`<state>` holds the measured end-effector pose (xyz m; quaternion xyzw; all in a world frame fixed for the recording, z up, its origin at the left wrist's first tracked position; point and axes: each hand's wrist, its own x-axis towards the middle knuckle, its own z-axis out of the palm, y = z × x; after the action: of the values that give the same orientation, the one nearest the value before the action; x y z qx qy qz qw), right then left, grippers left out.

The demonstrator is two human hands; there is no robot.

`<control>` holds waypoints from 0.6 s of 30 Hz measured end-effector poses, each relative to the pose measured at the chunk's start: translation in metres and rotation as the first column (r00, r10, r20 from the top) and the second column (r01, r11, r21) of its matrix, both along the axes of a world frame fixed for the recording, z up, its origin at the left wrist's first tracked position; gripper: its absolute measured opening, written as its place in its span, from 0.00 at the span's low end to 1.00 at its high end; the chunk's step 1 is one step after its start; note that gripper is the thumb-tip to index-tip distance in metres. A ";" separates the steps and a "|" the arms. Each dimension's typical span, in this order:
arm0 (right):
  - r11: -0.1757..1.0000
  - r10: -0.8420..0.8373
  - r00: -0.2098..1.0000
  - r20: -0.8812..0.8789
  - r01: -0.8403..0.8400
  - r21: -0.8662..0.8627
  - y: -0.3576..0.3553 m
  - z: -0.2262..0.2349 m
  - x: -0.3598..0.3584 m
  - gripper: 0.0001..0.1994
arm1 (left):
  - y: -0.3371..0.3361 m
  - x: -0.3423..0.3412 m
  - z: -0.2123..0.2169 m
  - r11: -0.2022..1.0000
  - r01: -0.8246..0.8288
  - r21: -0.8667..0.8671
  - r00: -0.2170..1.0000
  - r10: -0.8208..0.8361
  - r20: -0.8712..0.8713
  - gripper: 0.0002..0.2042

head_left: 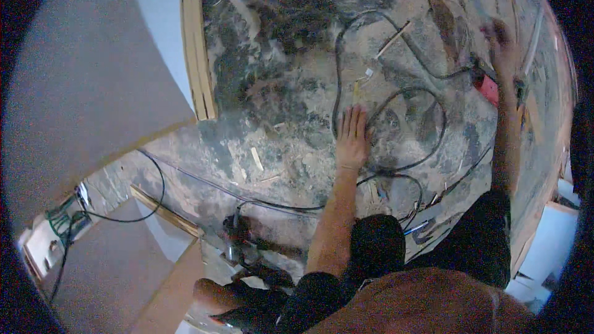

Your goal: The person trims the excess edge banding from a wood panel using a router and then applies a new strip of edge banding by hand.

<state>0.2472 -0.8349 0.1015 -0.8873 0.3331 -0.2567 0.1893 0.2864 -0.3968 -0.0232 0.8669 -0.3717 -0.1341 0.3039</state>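
My left hand [352, 136] lies flat, fingers together and stretched, on a dusty concrete floor [278, 86], right beside a looping black cable [402, 130]. My right hand [502, 46] reaches far out to the upper right and is blurred; it sits just above a red tool [489, 89] where the cable ends. Whether it holds anything cannot be made out. My knees in dark trousers show at the lower edge.
A pale wooden frame [197, 43] stands at the floor's left side. Small wood offcuts [393, 38] and chips are scattered about. A power tool [238, 235] lies at the lower left, with more cable [154, 192] running toward a green-wired box [59, 219].
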 end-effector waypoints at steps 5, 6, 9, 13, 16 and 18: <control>0.970 -0.231 0.847 0.478 0.164 0.179 0.158 0.011 -0.106 0.13 | 0.020 0.008 -0.004 1.000 -0.023 -0.011 0.995 0.024 0.100 0.29; 0.977 -0.213 0.908 0.361 0.188 0.104 0.197 0.002 -0.132 0.12 | 0.019 0.006 -0.004 0.999 -0.027 -0.032 0.995 0.030 0.095 0.30; 0.997 0.065 0.677 -0.733 -0.005 0.083 0.262 -0.048 -0.240 0.10 | 0.018 0.002 0.013 0.986 -0.036 -0.162 0.999 0.040 0.021 0.32; 0.976 -0.096 0.977 -0.193 0.131 0.177 0.367 -0.019 -0.279 0.12 | 0.072 -0.010 0.034 0.932 -0.105 -0.348 0.994 0.084 -0.075 0.35; 0.997 -0.069 0.943 -0.327 0.072 -0.002 0.413 -0.024 -0.294 0.14 | 0.131 -0.046 0.064 0.895 -0.067 -0.440 0.997 0.038 -0.073 0.35; 0.992 0.126 0.769 -0.627 -0.103 0.073 0.382 -0.079 -0.337 0.17 | 0.158 -0.079 0.090 0.879 -0.036 -0.476 0.991 -0.028 -0.128 0.34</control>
<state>-0.0893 -0.4531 0.0225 -0.9372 0.3269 0.0725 0.0976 0.2074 -0.2392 0.0669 0.7554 -0.3708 -0.0944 0.5320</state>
